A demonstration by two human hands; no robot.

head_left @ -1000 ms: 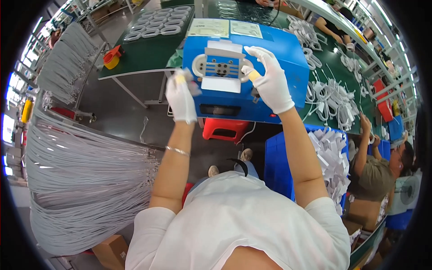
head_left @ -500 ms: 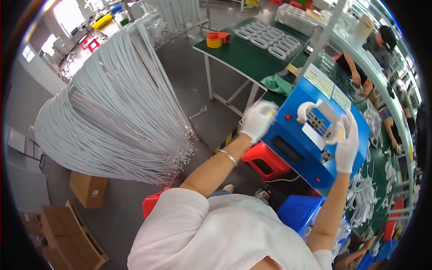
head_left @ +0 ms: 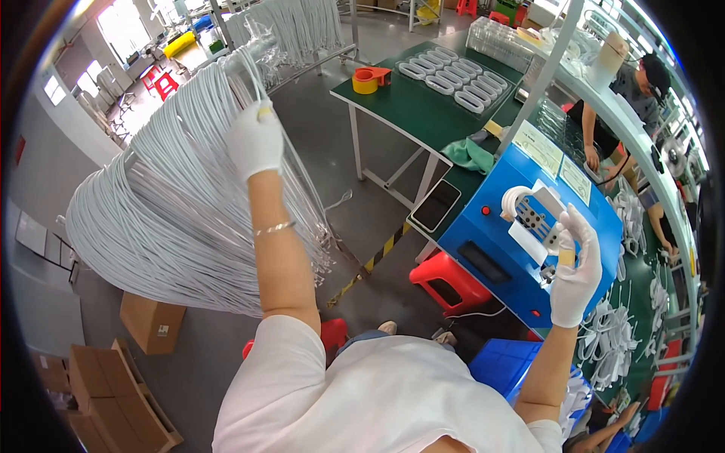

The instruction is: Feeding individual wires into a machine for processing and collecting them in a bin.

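Cables (head_left: 174, 200) are partly covered by the left hand (head_left: 257, 140), grip indiscernible; the blue machine (head_left: 497, 236), at its right edge, by the right hand (head_left: 575, 273), fingers narrowly parted.

I see my gloved left hand (head_left: 257, 142) ending an outstretched left arm (head_left: 283, 260), its grip unclear from here; my gloved right hand (head_left: 575, 281) points up, fingers (head_left: 587, 230) arched above the thumb (head_left: 566, 257).
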